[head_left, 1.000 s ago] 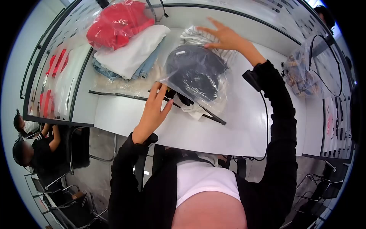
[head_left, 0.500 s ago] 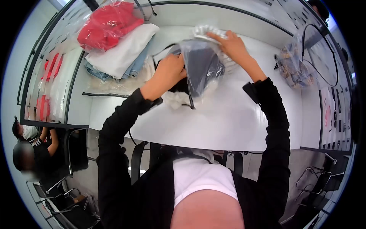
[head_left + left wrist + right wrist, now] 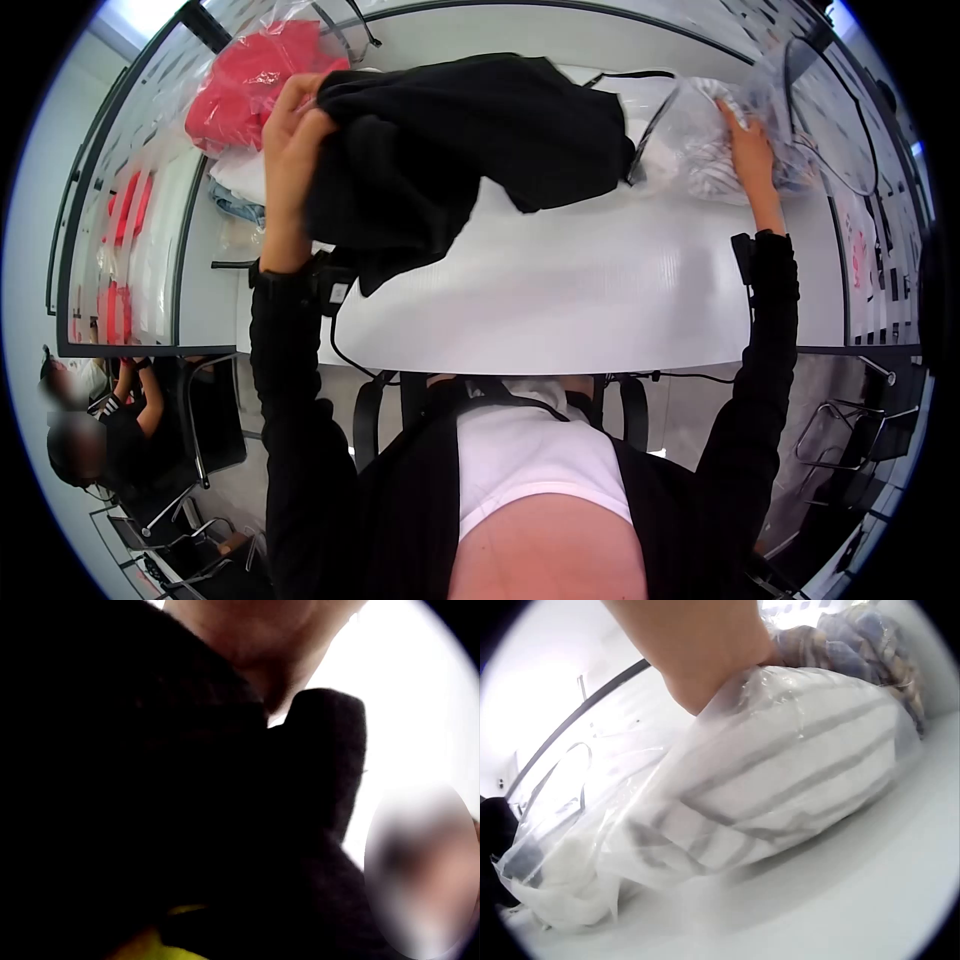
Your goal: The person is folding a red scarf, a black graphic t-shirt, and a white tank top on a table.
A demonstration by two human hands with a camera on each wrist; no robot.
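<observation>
My left hand (image 3: 290, 150) grips a black garment (image 3: 490, 130) by its left end and holds it up, spread over the back of the white table (image 3: 560, 290). In the left wrist view dark cloth (image 3: 150, 787) fills most of the picture, with a small yellow patch low down. At the back right, my right hand (image 3: 752, 160) holds a white-and-grey striped garment in a clear plastic bag (image 3: 712, 155). In the right wrist view this striped garment (image 3: 780, 765) lies on the table under the hand, whose fingertips are hidden behind it.
On the left lie a red garment in plastic (image 3: 255, 85), folded white cloth (image 3: 240, 175) and blue denim (image 3: 235, 205). A bagged plaid garment (image 3: 855, 645) stands behind the striped one. Clear plastic with a black strip (image 3: 645, 140) lies beside the black garment. Low partitions border the table.
The striped bag has moved right with my right hand. My left hand has moved left and up, lifting the black garment out. The bagged dark grey garment, earlier in the middle, is now mostly hidden.
</observation>
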